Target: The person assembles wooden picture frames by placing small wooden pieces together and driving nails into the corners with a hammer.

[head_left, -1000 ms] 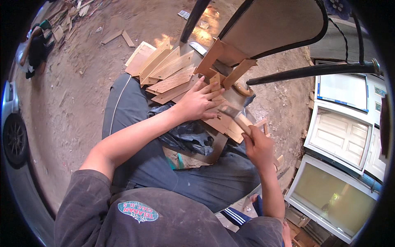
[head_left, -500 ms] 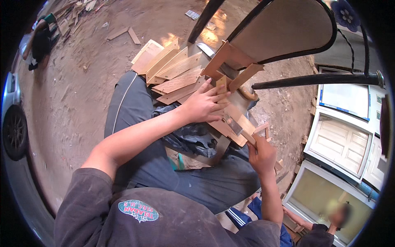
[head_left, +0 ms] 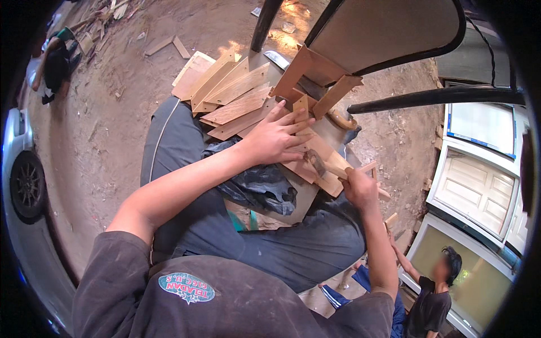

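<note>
My left hand (head_left: 270, 138) lies with fingers spread over a wooden piece (head_left: 301, 107) and the board under it. A hammer (head_left: 316, 163) with a wooden handle is gripped in my right hand (head_left: 360, 188), its head close to the left fingertips and just over a pale board (head_left: 331, 185). Beyond the left hand, joined brown boards form a small open frame (head_left: 293, 73). Fanned out to its left lie several angle-cut wooden pieces (head_left: 242, 104). Black plastic (head_left: 259, 188) sits between my legs, below the left wrist.
A chair (head_left: 389, 34) with dark legs stands ahead. Beside the boards is a roll of tape (head_left: 341, 119). Another person (head_left: 431, 304) is at lower right, near white panelled doors (head_left: 476, 188). A car (head_left: 25, 180) is at left; a second person (head_left: 48, 67) is at upper left.
The hammer in my right hand has swung, its head now turned differently above the board. My left hand keeps its place on the wood. The person at lower right shows more fully.
</note>
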`<control>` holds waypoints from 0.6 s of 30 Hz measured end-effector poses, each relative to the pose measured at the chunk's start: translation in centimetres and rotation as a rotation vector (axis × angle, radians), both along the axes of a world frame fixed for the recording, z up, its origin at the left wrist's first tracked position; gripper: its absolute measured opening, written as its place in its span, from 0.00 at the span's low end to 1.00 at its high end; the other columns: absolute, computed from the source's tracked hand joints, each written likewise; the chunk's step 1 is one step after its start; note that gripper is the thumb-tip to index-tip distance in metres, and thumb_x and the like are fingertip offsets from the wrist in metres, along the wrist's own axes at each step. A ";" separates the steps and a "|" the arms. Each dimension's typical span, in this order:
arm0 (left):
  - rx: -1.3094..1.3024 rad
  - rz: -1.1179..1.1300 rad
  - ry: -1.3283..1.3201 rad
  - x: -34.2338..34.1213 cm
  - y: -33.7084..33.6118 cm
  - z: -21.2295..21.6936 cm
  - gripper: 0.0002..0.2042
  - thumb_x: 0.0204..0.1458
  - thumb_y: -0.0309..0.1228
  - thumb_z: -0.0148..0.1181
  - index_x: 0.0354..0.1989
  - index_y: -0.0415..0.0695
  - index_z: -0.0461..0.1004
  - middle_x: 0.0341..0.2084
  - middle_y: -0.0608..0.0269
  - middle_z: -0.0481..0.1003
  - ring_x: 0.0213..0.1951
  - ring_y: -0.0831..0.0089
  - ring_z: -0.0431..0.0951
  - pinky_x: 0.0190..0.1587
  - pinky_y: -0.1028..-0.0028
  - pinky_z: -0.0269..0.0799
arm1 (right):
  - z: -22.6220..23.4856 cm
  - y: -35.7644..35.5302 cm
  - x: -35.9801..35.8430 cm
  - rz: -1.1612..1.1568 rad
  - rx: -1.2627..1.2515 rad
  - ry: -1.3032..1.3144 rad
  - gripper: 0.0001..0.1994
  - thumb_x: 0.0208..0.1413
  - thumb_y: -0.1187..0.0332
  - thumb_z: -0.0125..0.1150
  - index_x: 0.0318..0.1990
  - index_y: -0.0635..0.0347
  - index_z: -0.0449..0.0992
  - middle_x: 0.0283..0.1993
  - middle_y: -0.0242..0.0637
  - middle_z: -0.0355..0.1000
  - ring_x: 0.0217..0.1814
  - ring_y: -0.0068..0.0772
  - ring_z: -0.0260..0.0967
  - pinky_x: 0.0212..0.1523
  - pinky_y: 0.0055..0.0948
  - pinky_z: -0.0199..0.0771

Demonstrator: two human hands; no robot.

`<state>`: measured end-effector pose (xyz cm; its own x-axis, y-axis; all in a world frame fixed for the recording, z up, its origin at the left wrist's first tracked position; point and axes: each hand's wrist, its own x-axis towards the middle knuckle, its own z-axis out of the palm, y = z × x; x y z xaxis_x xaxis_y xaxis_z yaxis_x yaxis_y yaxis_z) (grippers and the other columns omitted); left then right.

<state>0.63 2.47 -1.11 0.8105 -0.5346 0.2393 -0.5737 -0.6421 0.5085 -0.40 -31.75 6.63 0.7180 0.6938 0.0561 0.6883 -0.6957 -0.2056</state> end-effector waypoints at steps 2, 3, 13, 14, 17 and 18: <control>0.008 0.001 0.007 0.1 0.2 0.1 0.31 0.57 0.55 0.65 0.69 0.62 0.75 0.77 0.69 0.61 0.80 0.63 0.53 0.80 0.40 0.35 | -0.2 0.1 0.4 0.028 0.097 -0.002 0.15 0.45 0.71 0.75 0.40 0.59 0.77 0.26 0.40 0.68 0.26 0.46 0.73 0.27 0.45 0.73; -0.003 -0.001 0.006 0.2 0.2 0.2 0.31 0.57 0.54 0.66 0.69 0.62 0.75 0.77 0.69 0.61 0.80 0.63 0.53 0.80 0.40 0.34 | 0.1 0.0 0.3 0.041 0.132 -0.006 0.15 0.44 0.72 0.75 0.40 0.59 0.77 0.26 0.40 0.68 0.27 0.47 0.73 0.27 0.45 0.74; -0.004 -0.024 0.022 0.3 0.2 0.6 0.31 0.57 0.53 0.67 0.69 0.62 0.74 0.76 0.68 0.63 0.80 0.61 0.54 0.80 0.40 0.35 | 1.0 1.5 -0.7 -0.008 0.270 0.103 0.11 0.51 0.69 0.74 0.37 0.58 0.77 0.27 0.42 0.73 0.27 0.47 0.76 0.27 0.44 0.75; -0.004 -0.015 0.024 0.0 0.2 0.6 0.30 0.57 0.53 0.67 0.69 0.62 0.75 0.76 0.68 0.63 0.80 0.61 0.54 0.80 0.39 0.35 | 1.0 1.3 -0.7 0.018 0.323 0.104 0.10 0.52 0.69 0.73 0.38 0.58 0.77 0.27 0.42 0.73 0.27 0.47 0.77 0.27 0.44 0.75; -0.026 -0.001 0.010 0.1 0.3 0.7 0.30 0.57 0.52 0.67 0.68 0.61 0.76 0.76 0.68 0.63 0.79 0.61 0.55 0.80 0.39 0.35 | 0.0 1.0 -0.6 -0.037 0.140 0.103 0.11 0.52 0.69 0.74 0.39 0.60 0.78 0.28 0.44 0.74 0.27 0.49 0.77 0.28 0.42 0.76; -0.034 -0.012 0.014 0.2 -0.1 0.8 0.30 0.57 0.52 0.67 0.68 0.61 0.75 0.77 0.68 0.63 0.79 0.61 0.55 0.80 0.39 0.36 | -0.5 0.7 -0.7 -0.078 0.021 0.102 0.11 0.52 0.69 0.74 0.40 0.61 0.78 0.28 0.45 0.74 0.27 0.49 0.77 0.28 0.41 0.76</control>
